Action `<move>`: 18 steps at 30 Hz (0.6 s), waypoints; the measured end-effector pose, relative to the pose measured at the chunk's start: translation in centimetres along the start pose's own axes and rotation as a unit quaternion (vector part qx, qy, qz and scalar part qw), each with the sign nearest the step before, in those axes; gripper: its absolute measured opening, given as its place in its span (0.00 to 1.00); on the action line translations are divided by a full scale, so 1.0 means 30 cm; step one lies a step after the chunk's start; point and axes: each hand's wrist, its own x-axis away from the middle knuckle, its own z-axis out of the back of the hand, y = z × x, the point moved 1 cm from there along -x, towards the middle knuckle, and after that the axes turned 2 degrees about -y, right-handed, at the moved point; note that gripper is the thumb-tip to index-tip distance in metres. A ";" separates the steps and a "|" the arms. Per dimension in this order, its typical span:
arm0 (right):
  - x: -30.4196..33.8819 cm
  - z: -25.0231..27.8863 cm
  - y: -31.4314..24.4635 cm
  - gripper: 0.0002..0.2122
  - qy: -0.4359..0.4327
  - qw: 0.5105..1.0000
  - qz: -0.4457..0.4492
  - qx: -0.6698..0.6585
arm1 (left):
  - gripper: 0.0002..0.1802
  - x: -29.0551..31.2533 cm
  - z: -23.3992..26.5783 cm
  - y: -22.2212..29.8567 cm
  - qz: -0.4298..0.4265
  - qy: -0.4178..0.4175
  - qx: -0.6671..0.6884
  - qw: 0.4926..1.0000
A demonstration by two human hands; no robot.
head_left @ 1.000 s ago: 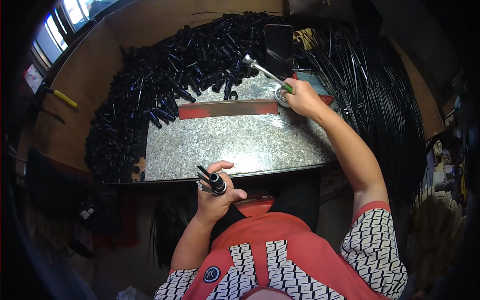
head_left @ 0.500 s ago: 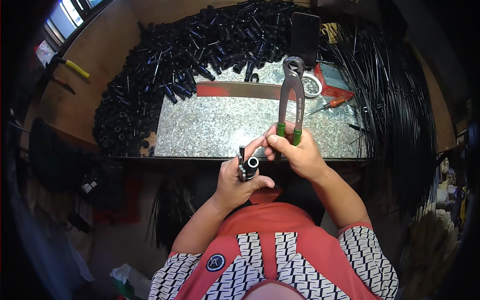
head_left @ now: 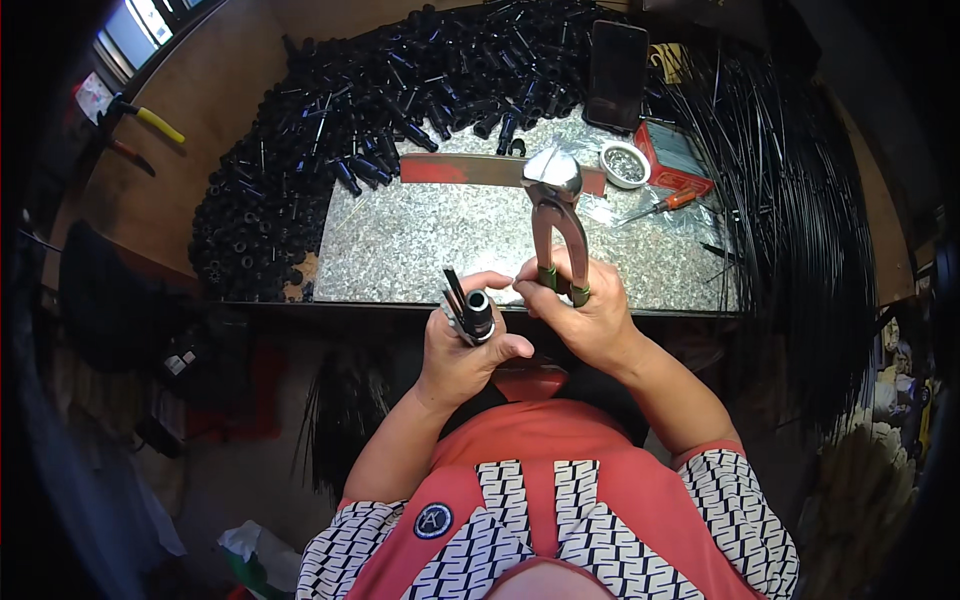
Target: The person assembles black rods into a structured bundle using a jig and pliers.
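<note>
My left hand is closed around a black tubular part, whose hollow end faces up. A few thin dark rods stick up beside the tube in the same hand. In my right hand is a pair of end-cutting pincers, held by its green-sleeved handles with the rounded metal head up and away from me. The thumb and forefinger of that hand come together near the left handle; whether they pinch something small cannot be made out. Both hands hover at the near edge of the speckled stone slab.
A big heap of black tubular parts covers the back and left. On the slab are a flat metal strip, a white dish, a screwdriver and a red box. A phone stands behind; long black rods hang right.
The pincers have tilted and come lower and leftward, so the rounded head now shows. My left hand has shifted slightly left with the tube, and the rods lean more to the left.
</note>
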 end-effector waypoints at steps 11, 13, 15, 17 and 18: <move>0.014 -0.047 -0.040 0.04 -0.117 0.979 -0.084 -0.142 | 0.47 0.011 -0.001 0.004 0.039 0.023 0.156 0.987; 0.012 -0.053 -0.043 0.04 -0.117 0.980 -0.078 -0.138 | 0.47 0.013 0.011 -0.009 0.031 0.022 0.142 0.989; 0.009 -0.058 -0.043 0.04 -0.113 0.981 -0.073 -0.136 | 0.48 0.015 0.020 -0.013 0.024 0.020 0.128 0.991; 0.008 -0.062 -0.043 0.04 -0.113 0.982 -0.072 -0.130 | 0.48 0.017 0.024 -0.014 0.034 0.017 0.133 0.990; 0.007 -0.064 -0.043 0.04 -0.112 0.983 -0.071 -0.124 | 0.48 0.017 0.022 -0.011 0.034 0.018 0.134 0.990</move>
